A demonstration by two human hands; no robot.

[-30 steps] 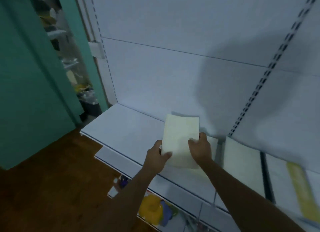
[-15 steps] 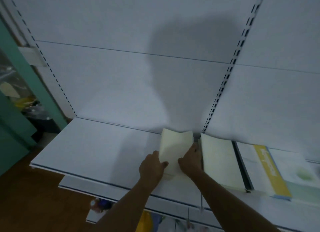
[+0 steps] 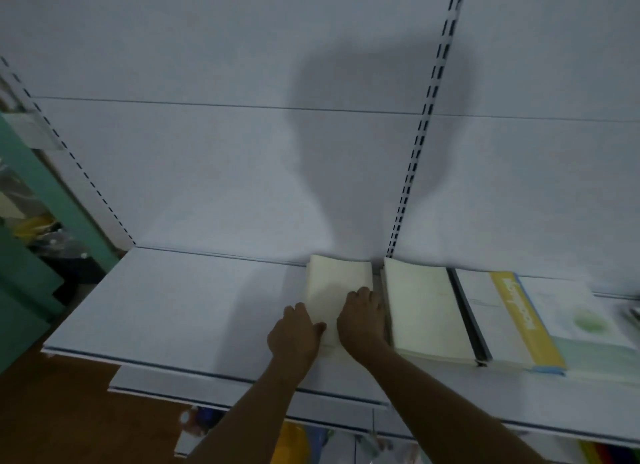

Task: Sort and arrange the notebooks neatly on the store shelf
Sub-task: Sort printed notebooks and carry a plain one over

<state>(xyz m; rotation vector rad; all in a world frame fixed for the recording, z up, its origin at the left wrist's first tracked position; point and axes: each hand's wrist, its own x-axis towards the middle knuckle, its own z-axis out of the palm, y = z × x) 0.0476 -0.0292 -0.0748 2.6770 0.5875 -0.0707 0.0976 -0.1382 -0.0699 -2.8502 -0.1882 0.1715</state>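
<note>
Basically, notebook (image 3: pixel 337 283) lies flat on the shelf (image 3: pixel 194 307) just left of a cream stack (image 3: pixel 424 307), left hand (image 3: pixel 294 335) and right hand (image 3: pixel 362 320) gripping its near corners, fingers curled; probably light, floppy, so hold both edges.

The only lettering I can spot runs down the yellow spine band (image 3: pixel 519 320) of a notebook (image 3: pixel 568 311) lying on the shelf (image 3: pixel 166 311), too blurred to read.
</note>
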